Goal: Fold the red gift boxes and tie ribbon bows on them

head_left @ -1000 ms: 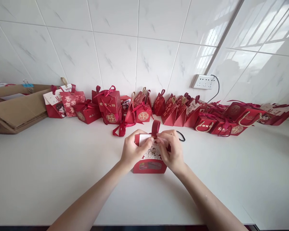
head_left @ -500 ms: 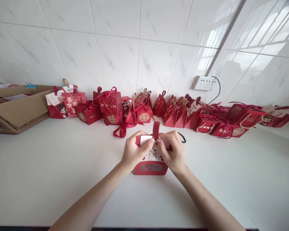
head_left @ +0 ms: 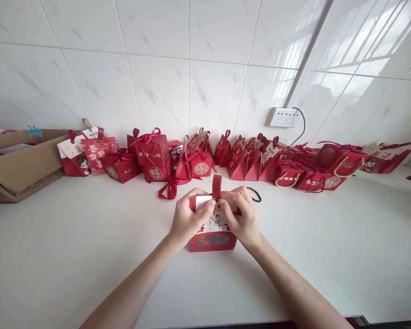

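Observation:
A red and white gift box [head_left: 215,223] with printed figures and a small oval window stands upright on the white table [head_left: 71,256]. From its top rises a red ribbon loop [head_left: 217,186]. My left hand [head_left: 188,214] pinches the box's top edge just left of the loop, thumb in front. On the other side my right hand [head_left: 242,214] grips the same edge, its thumb and index finger close to the loop's base. The fingertips behind the box are hidden. A black cord loop [head_left: 256,195] lies behind my right hand.
Several red gift boxes [head_left: 157,153] with ribbons and handles line the tiled wall, continuing to the right with more boxes [head_left: 320,171]. A cardboard carton [head_left: 23,169] sits at the far left. A power socket [head_left: 284,117] with a black cable is on the wall.
The camera view has shifted slightly, so the scene sits a little further left. Both hands keep their pinch on the gift box, with barely any finger movement.

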Motion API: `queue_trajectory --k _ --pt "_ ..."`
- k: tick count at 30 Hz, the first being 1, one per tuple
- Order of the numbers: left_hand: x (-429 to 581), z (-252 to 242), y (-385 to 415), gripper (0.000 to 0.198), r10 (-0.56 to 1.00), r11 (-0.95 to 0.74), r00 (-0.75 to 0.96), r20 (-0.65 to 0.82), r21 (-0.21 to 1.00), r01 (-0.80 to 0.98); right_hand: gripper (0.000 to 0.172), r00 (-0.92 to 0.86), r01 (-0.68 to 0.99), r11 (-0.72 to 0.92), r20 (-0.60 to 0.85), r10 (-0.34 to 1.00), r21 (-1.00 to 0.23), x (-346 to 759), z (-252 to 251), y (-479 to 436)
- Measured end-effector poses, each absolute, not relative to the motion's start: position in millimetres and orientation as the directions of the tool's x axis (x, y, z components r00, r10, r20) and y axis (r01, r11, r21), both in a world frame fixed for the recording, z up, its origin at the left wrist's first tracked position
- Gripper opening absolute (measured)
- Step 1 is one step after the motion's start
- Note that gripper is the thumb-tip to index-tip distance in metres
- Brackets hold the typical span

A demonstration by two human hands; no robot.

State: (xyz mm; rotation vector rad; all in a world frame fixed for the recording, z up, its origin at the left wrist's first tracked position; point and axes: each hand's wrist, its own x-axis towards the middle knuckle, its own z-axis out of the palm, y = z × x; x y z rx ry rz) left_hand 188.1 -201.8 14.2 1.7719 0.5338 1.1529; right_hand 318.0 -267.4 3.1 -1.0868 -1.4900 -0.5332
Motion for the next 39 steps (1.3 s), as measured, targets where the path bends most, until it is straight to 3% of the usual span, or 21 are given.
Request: queue_trajectory --k 14,23,39 --pt "187.8 16.0 -201.2 0.019 0.743 -0.488 0.453 0.492 0.862 -0.136 0.011 0.126 0.832 0.467 0.921 0.368 -0.300 315.1 6.4 -268.8" --pt "191.5 17.0 -200.4 0.016 0.743 -0.526 0.413 0.526 0.841 -0.126 0.009 0.310 0.733 0.419 0.812 0.495 -0.536 306.5 20.7 -270.6" --pt "190.8 11.6 -202.0 0.019 0.767 -0.519 0.390 0.509 0.850 -0.087 0.014 0.339 0.611 0.523 0.794 0.505 -0.593 311.7 18.6 -269.8"
